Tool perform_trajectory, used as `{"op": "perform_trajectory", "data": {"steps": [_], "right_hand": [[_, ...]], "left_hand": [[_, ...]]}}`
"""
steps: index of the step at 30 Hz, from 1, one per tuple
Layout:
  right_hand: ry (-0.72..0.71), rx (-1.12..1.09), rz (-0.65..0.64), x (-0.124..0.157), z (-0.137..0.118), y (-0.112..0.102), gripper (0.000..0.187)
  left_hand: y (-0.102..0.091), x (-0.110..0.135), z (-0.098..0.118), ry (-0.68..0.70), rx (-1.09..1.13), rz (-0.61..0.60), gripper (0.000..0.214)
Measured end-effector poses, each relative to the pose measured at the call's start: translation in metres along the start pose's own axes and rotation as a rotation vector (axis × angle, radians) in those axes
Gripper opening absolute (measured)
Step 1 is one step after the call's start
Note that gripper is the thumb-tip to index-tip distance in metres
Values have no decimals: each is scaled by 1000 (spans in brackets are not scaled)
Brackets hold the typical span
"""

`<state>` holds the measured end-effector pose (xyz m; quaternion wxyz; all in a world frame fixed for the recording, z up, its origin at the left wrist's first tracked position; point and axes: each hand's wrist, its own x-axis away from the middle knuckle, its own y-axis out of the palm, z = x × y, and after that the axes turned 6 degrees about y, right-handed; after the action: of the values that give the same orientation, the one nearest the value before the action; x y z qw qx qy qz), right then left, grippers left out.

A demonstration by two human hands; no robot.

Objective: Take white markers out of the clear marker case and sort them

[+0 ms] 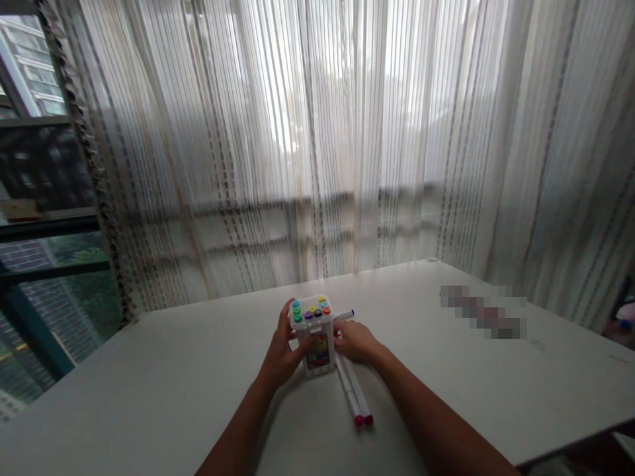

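Note:
A clear plastic box (317, 354) of markers stands upright on the white table, with coloured marker caps (311, 311) showing at its top. My left hand (289, 350) wraps round the box's left side, its thumb across the front. Just right of the box, my right hand (356, 340) has its fingers curled closed on a marker, mostly hidden, with a bit of pink at the fingertips. Two white markers with magenta ends (353, 390) lie side by side below that hand. Beyond its knuckles a white marker with a blue end (344, 315) points right.
The white table (198, 383) reaches to a sheer striped curtain (258, 152) at the back. A blurred-out patch (481, 311) covers something on the table's right. A window (44, 264) is at the left.

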<state>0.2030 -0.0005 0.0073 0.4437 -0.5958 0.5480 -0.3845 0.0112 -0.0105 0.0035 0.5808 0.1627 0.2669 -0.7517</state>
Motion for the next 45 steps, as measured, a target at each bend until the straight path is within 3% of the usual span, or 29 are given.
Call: {"op": "perform_trajectory", "data": {"steps": [45], "right_hand": [[-9,-12,16,-1,0,1,26]], "left_hand": [[3,1,6,22,13,-3,83]]}}
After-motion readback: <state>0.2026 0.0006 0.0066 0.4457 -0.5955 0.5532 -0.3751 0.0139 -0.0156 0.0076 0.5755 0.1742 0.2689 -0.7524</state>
